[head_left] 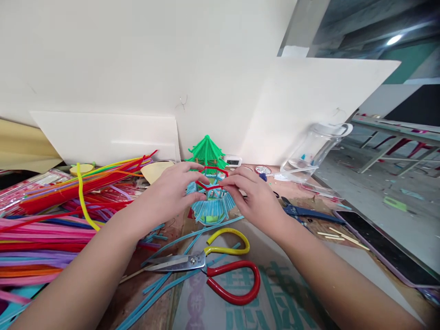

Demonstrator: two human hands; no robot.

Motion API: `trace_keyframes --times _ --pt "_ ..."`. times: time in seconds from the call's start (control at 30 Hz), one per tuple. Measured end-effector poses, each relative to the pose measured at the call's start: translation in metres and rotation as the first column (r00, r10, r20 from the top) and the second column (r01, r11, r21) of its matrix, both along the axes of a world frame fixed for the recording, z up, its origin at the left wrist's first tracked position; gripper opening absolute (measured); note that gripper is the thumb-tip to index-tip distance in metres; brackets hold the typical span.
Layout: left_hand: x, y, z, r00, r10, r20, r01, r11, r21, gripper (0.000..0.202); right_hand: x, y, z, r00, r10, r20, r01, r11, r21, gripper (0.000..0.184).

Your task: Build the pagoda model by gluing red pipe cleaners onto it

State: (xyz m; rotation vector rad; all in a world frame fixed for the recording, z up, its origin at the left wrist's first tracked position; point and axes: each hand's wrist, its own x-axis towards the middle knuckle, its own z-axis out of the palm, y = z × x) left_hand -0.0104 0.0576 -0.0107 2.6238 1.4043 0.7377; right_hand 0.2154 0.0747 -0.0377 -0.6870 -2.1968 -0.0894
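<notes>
Both hands pinch a red pipe cleaner [215, 187] bent into an angular ring. My left hand [178, 185] grips its left side, thumb and fingers close together. At the ring's right side, my right hand [252, 192] has its fingertips closed on it. Just beneath and behind the ring stands a small pavilion-like model with a flared light-blue pipe cleaner skirt [213, 208]. Behind that rises a pointed green pipe cleaner roof [207, 151]. Whether the ring touches the blue part I cannot tell. Scissors [195, 262] with one yellow and one red handle lie nearer to me.
Bundles of coloured pipe cleaners [37, 233] cover the left side. Loose blue pipe cleaners [154, 293] lie by the scissors. On the right are dark-blue pliers [309, 213], short wooden sticks [347, 237], a phone [388, 247] and a clear plastic jug [312, 146]. A white board [137, 68] stands behind.
</notes>
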Motion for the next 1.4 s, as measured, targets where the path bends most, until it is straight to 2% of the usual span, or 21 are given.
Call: trace_keyframes --times 0.17,0.33,0.87,1.17,1.4 --pt "-0.002 -0.004 0.006 1.0 -0.024 -0.009 0.024 0.998 0.053 0.02 0.003 0.004 -0.003 1.0 0.006 -0.004 -0.006 1.0 -0.006 0.016" --pt "0.003 -0.003 0.004 1.0 0.002 0.018 -0.004 0.994 0.106 0.024 0.003 0.004 -0.004 0.999 0.029 -0.022 -0.029 1.0 -0.009 0.018" --pt "0.011 -0.003 -0.001 0.994 0.051 0.092 -0.06 0.993 0.101 0.024 0.002 0.003 -0.004 0.999 0.03 -0.027 -0.031 0.998 -0.055 0.02" --pt "0.011 -0.001 -0.003 0.997 0.037 0.066 -0.046 0.99 0.13 0.022 0.004 0.001 0.001 0.998 0.06 0.003 -0.06 0.993 -0.104 0.019" --pt "0.011 0.0 -0.002 0.999 0.034 0.036 -0.039 0.99 0.136 0.022 0.005 0.001 -0.001 0.998 0.057 -0.02 -0.059 0.994 -0.09 0.013"
